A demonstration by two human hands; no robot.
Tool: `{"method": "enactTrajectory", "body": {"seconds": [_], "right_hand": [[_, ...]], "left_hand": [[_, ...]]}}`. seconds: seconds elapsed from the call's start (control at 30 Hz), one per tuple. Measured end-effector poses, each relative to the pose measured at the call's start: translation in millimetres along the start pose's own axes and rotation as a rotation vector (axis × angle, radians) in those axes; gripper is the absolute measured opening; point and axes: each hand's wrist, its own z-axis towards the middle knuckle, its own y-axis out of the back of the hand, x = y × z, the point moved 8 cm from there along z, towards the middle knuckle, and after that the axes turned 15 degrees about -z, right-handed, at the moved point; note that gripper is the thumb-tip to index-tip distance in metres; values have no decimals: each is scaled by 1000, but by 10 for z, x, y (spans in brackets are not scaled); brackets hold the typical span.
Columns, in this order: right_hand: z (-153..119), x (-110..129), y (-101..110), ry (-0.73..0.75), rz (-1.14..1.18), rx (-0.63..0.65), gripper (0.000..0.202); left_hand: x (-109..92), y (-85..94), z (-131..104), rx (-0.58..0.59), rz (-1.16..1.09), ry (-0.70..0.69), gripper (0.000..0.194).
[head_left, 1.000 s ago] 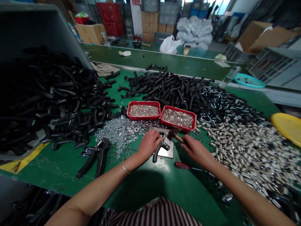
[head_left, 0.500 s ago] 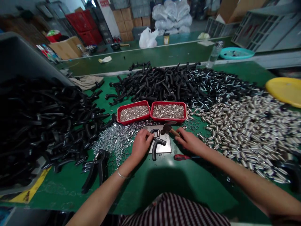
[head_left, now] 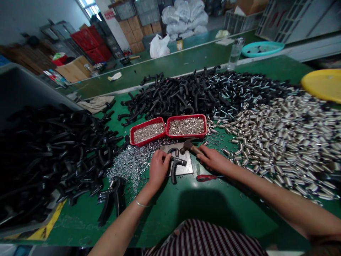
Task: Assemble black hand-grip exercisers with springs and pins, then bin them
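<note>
A black curved clamp-like part (head_left: 174, 170) with a metal cylinder lies on a square metal plate (head_left: 188, 164). My left hand (head_left: 158, 168) is closed on the upper left side of this part, thumb and fingers pinched together. My right hand (head_left: 213, 157) is wrapped round the wooden handle of a hammer (head_left: 195, 149), whose dark head rests over the plate's upper edge, just right of the part. Below my right hand lies a screwdriver with a red handle (head_left: 206, 177). Small metal rings and nuts (head_left: 130, 161) spread left of the plate.
Two red trays (head_left: 132, 138) (head_left: 206, 125) of small pins stand behind the plate. Black parts (head_left: 183, 92) are heaped behind them and in a grey bin (head_left: 23, 80) at left. Metal cylinders (head_left: 282, 142) cover the right side, near a yellow lid (head_left: 323, 83).
The camera view has tilted and shifted slightly. Both hands keep their holds on the black part and the hammer, with little visible movement over the plate.
</note>
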Motion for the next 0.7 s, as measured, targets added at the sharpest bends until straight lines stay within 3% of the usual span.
{"method": "enactTrajectory", "body": {"seconds": [0.43,0.6,0.7], "right_hand": [[-33,9,3,-85,43,29,23],[-29,11,18,-94,-11,6,24],[-18,-5,0,-80,-9,-8,25]], "left_hand": [[130,24,16,-31,-189,108,27],[6,2,-17,-16,-32,9,25],[-165,-69,-5,68,216,-172,21]]}}
